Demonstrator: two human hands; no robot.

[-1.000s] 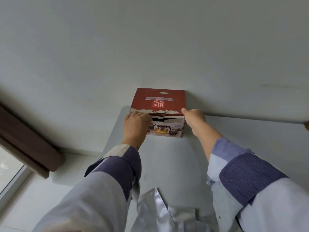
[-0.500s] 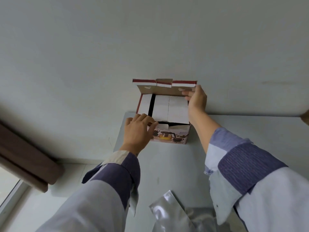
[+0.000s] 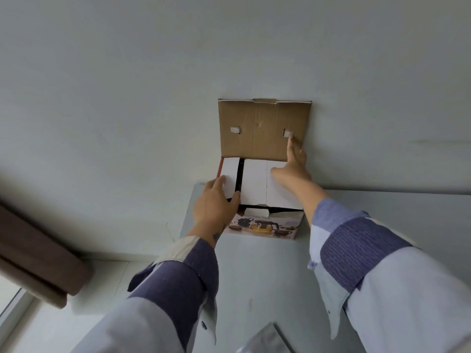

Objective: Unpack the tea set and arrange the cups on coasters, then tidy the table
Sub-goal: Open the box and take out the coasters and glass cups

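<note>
Unpacking is at its first step: the box [image 3: 265, 225] sits at the surface's [image 3: 254, 271] far edge, lid [image 3: 263, 128] upright. The right hand [image 3: 293, 169], fingers straight, props it; the left hand [image 3: 216, 202] grips a white insert [image 3: 230, 177], which needs lifting out next.
</note>
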